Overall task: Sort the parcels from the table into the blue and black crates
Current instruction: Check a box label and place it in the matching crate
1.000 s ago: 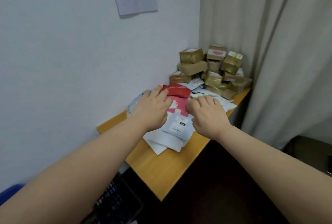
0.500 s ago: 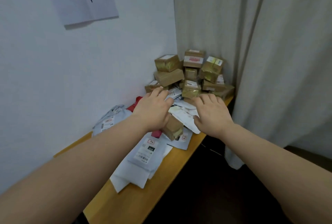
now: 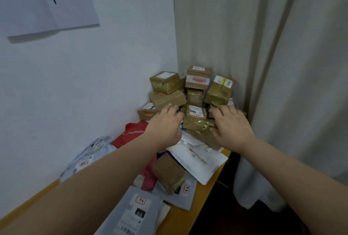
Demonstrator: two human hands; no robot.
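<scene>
From the head view, we see both hands reaching toward the pile of boxes [image 3: 190,99] stacked in the corner of the table [image 3: 190,219], against the wall [image 3: 84,84] and the curtain [image 3: 263,65]. Our left hand [image 3: 165,123] has its fingers loosely spread and straight, holding nothing; the fingertips lie at a flat box, though we cannot tell whether they touch it. Our right hand [image 3: 230,125] is likewise spread and empty, just beside the small box [image 3: 194,118] that sits between the two hands.

That small box looks stiff and light, we judge, and its glossy tape may be slippery; taking it by its two opposite side faces seems soundest. Boxes rest above and behind it, so pulling it free could topple the stack.

Nearer us lie soft mailer bags [image 3: 135,214], a red bag [image 3: 131,133] and a loose box [image 3: 168,173]. No crates are in view.
</scene>
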